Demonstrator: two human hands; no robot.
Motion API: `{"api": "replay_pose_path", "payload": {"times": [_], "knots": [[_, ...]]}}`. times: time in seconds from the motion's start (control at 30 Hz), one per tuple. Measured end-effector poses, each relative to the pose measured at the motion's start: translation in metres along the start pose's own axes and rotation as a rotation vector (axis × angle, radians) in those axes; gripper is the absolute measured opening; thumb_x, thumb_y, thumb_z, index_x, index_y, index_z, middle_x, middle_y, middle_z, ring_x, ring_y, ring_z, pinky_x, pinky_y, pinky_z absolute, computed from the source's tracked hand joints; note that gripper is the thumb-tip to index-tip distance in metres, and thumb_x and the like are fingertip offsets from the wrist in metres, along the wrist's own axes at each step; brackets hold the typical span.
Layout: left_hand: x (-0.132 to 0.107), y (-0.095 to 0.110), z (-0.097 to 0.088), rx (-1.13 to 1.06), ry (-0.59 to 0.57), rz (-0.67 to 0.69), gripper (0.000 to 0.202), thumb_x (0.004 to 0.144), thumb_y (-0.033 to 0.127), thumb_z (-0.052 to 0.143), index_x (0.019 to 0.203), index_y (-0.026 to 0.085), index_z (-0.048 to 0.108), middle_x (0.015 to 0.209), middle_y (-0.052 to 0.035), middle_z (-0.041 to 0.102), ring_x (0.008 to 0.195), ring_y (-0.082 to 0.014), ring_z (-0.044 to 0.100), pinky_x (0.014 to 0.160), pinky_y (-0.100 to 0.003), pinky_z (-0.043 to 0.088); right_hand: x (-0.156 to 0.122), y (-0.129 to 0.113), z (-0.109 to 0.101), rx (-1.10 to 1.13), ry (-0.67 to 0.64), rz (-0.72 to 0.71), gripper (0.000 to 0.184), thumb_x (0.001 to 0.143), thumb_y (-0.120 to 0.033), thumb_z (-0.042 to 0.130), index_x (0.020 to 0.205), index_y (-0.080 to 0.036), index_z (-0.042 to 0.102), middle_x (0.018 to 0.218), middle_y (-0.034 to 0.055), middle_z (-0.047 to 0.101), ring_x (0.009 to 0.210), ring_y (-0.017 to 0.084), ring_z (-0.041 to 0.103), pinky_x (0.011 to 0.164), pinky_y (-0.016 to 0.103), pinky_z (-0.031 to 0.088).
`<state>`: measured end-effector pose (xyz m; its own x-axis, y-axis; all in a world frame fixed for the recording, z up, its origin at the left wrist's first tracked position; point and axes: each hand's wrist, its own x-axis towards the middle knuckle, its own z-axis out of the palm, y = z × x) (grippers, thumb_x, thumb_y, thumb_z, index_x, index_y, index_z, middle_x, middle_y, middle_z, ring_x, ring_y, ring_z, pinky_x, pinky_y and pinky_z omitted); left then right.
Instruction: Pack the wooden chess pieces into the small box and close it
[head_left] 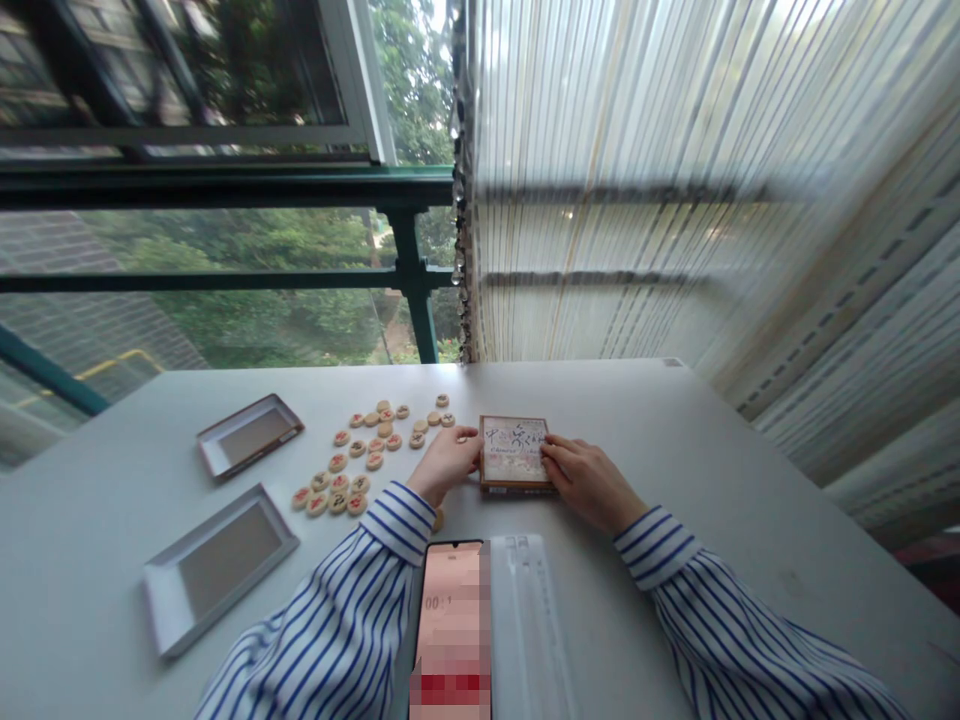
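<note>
A flat, square Chinese chess box [514, 455] with dark writing on its tan top lies on the white table, a little right of centre. My left hand [448, 464] grips its left edge between thumb and fingers. On the opposite edge my right hand [589, 480] holds it, fingers pressed on the side and over the top corner. Left of my left hand, round wooden chess pieces [375, 445] with red or black characters are scattered; some show plain faces. Another piece [439, 519] is partly hidden by my left wrist.
Two shallow open trays stand at the left: a brown-edged one [251, 437] farther back and a white one [221, 568] nearer. A phone [451, 610] showing a timer lies in front of me beside a clear plastic case [529, 630]. Window rails and a string curtain [600, 180] rise behind the table [720, 600].
</note>
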<state>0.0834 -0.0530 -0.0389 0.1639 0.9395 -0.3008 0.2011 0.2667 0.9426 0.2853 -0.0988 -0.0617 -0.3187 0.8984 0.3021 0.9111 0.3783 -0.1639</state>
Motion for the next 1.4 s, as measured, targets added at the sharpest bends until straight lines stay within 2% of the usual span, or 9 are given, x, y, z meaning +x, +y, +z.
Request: {"api": "replay_pose_path", "payload": {"times": [0.23, 0.43, 0.6, 0.8, 1.0, 1.23, 1.4], "knots": [[0.004, -0.004, -0.001, -0.009, 0.021, 0.002, 0.031, 0.071, 0.023, 0.057, 0.098, 0.009, 0.056, 0.07, -0.0048, 0.061, 0.054, -0.0087, 0.054, 0.048, -0.019, 0.042, 0.0, 0.001, 0.001, -0.004, -0.004, -0.002, 0.033, 0.087, -0.027, 0.035, 0.106, -0.016, 0.06, 0.117, 0.0082, 0.057, 0.099, 0.02, 0.053, 0.086, 0.034, 0.041], [0.005, -0.005, 0.005, -0.087, 0.032, -0.008, 0.04, 0.073, 0.022, 0.059, 0.108, 0.007, 0.049, 0.088, -0.0128, 0.063, 0.064, -0.0133, 0.061, 0.054, -0.022, 0.048, 0.0, 0.002, 0.002, 0.001, 0.004, -0.004, 0.032, 0.086, -0.026, 0.037, 0.106, -0.016, 0.06, 0.117, 0.0075, 0.056, 0.098, 0.019, 0.053, 0.087, 0.033, 0.041], [0.01, -0.011, 0.009, -0.127, 0.047, -0.006, 0.044, 0.073, 0.02, 0.06, 0.112, 0.005, 0.045, 0.096, -0.0179, 0.061, 0.07, -0.0172, 0.063, 0.055, -0.024, 0.05, 0.0, 0.002, 0.002, 0.018, 0.013, 0.002, 0.031, 0.086, -0.025, 0.038, 0.105, -0.016, 0.06, 0.116, 0.0072, 0.057, 0.097, 0.019, 0.054, 0.087, 0.032, 0.041], [0.016, -0.02, 0.012, -0.249, -0.004, -0.012, 0.042, 0.071, 0.017, 0.063, 0.109, 0.007, 0.047, 0.092, -0.0164, 0.064, 0.069, -0.0184, 0.064, 0.059, -0.028, 0.053, 0.0, 0.003, 0.002, 0.039, 0.013, 0.004, 0.031, 0.085, -0.024, 0.039, 0.106, -0.015, 0.06, 0.116, 0.0082, 0.057, 0.098, 0.019, 0.053, 0.088, 0.033, 0.04], [0.013, -0.017, 0.012, -0.322, 0.006, -0.055, 0.046, 0.07, 0.014, 0.064, 0.112, 0.007, 0.044, 0.093, -0.0169, 0.063, 0.064, -0.0186, 0.065, 0.057, -0.031, 0.054, -0.001, 0.002, 0.002, 0.065, 0.025, 0.003, 0.031, 0.085, -0.024, 0.04, 0.106, -0.015, 0.06, 0.116, 0.0093, 0.057, 0.098, 0.02, 0.054, 0.088, 0.035, 0.041], [0.01, -0.013, 0.011, -0.289, 0.019, -0.074, 0.041, 0.072, 0.012, 0.061, 0.109, 0.008, 0.044, 0.094, -0.0166, 0.064, 0.062, -0.0171, 0.064, 0.051, -0.027, 0.052, -0.001, 0.003, 0.004, 0.232, 0.083, 0.031, 0.03, 0.083, -0.023, 0.042, 0.103, -0.015, 0.062, 0.114, 0.0116, 0.057, 0.102, 0.02, 0.053, 0.091, 0.035, 0.04], [0.009, -0.013, 0.012, -0.326, 0.01, -0.083, 0.041, 0.072, 0.01, 0.06, 0.11, 0.008, 0.044, 0.096, -0.0167, 0.063, 0.06, -0.0157, 0.064, 0.051, -0.027, 0.052, 0.0, 0.006, 0.006, 0.422, 0.145, 0.124, 0.025, 0.081, -0.023, 0.044, 0.095, -0.016, 0.064, 0.11, 0.0084, 0.059, 0.097, 0.017, 0.056, 0.089, 0.031, 0.042]]}}
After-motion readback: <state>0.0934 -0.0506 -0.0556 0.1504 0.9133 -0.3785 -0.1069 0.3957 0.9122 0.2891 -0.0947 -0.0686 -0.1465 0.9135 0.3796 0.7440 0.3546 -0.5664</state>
